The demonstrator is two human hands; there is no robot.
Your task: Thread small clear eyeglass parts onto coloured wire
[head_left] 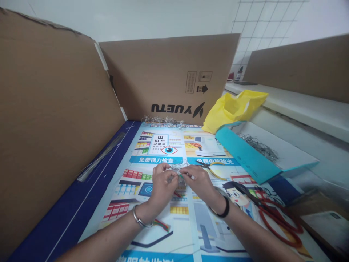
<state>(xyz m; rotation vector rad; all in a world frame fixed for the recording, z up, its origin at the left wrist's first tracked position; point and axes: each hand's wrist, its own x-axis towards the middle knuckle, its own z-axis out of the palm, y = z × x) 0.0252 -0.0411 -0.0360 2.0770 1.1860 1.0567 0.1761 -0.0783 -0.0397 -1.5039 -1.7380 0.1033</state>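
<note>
My left hand (pixel 163 182) and my right hand (pixel 196 180) meet over the middle of a printed poster (pixel 152 153) that covers the table. Both are pinched on a small clear, wiry piece (pixel 178 171) held between their fingertips; its exact shape is too small to make out. A silver bangle sits on my left wrist and a black band on my right. Yellow-handled pliers (pixel 214 169) lie just right of my right hand. Thin coloured strands (pixel 162 224) lie on the poster under my left wrist.
Cardboard walls (pixel 54 109) stand at the left and back. A heap of clear pieces (pixel 162 120) lies by the back wall. At the right are a yellow plastic bag (pixel 234 105), a teal box lid (pixel 245 154) holding grey wire bits, and red-handled scissors (pixel 275 216).
</note>
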